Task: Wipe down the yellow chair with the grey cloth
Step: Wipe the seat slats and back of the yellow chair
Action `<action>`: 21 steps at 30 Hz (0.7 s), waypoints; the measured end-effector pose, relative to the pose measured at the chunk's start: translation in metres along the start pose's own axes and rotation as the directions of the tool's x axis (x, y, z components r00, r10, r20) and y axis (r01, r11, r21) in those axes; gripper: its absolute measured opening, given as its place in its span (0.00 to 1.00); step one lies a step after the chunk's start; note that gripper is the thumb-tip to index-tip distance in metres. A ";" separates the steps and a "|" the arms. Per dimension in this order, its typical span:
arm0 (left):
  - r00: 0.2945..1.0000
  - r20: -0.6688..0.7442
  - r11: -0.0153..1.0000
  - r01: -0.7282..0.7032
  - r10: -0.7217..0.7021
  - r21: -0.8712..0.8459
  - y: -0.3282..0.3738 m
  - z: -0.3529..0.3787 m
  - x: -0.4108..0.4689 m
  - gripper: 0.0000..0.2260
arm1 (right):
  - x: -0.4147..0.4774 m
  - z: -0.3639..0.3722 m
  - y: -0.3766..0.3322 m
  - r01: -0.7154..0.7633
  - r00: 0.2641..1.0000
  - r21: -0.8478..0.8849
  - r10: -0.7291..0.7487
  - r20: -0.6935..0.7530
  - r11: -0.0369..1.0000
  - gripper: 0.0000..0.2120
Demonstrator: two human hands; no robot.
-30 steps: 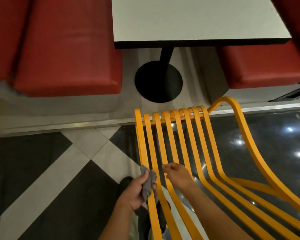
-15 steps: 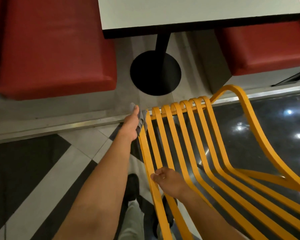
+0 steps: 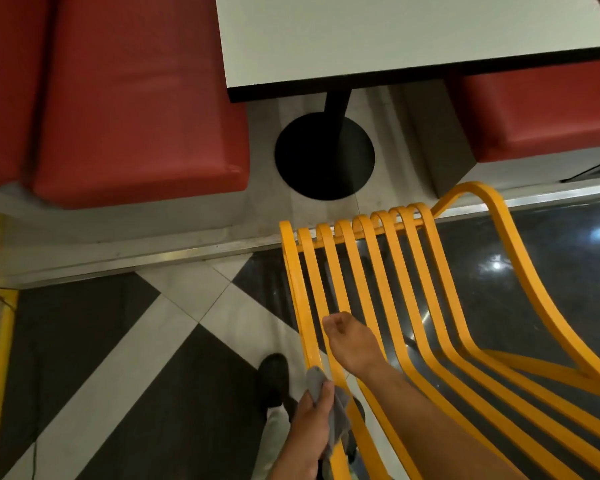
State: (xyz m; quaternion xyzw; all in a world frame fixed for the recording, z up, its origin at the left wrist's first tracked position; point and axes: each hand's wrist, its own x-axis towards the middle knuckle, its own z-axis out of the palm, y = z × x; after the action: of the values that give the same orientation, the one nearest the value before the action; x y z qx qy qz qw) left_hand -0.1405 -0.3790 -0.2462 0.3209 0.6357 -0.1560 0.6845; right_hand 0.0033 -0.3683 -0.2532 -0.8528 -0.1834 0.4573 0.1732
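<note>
Head view shows the left hand (image 3: 314, 427) clutching the crumpled grey cloth (image 3: 329, 410) against the slatted yellow metal chair's (image 3: 388, 306) outermost slat, the right hand (image 3: 352, 344) curled, steadying neighbouring slats; firm full-length strokes should clean best.

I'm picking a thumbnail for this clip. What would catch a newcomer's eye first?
The yellow chair, its curved slats fanning across the lower right. Next, the left hand at the bottom, clutching the grey cloth against the leftmost slat, with the right hand resting on the slats just above. Then the red seats either side of the white table up top.
</note>
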 end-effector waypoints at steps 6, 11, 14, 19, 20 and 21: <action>0.957 -0.112 0.962 -0.260 0.269 0.087 0.119 -0.013 0.042 0.19 | -0.005 0.016 0.008 -0.008 0.999 0.028 0.009 -0.053 1.000 0.24; 0.939 -0.191 0.956 -0.261 0.284 0.136 0.241 -0.033 0.086 0.30 | -0.002 0.020 0.014 0.040 0.998 -0.041 -0.042 -0.039 0.998 0.33; 0.982 -0.129 0.987 -0.145 0.136 -0.067 0.285 -0.046 0.107 0.25 | 0.011 0.024 -0.005 0.095 0.995 -0.025 -0.095 -0.010 0.995 0.27; 0.999 -0.049 0.987 -0.016 0.008 -0.161 0.315 -0.077 0.180 0.14 | 0.046 0.047 -0.048 0.120 0.986 -0.031 -0.123 -0.112 0.992 0.30; 0.998 -0.055 0.975 0.025 -0.038 -0.223 0.318 -0.083 0.213 0.14 | 0.053 0.051 -0.054 0.112 0.985 -0.031 -0.115 -0.131 0.993 0.29; 0.996 -0.042 0.961 0.068 -0.082 -0.267 0.317 -0.090 0.241 0.14 | 0.056 0.054 -0.060 0.111 0.982 -0.035 -0.115 -0.151 0.993 0.27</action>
State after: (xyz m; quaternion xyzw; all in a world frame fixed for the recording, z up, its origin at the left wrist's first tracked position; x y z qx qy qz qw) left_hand 0.0219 -0.0389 -0.4029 0.2059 0.6806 -0.0866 0.6978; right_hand -0.0223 -0.2824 -0.2939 -0.8757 -0.2236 0.3777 0.2010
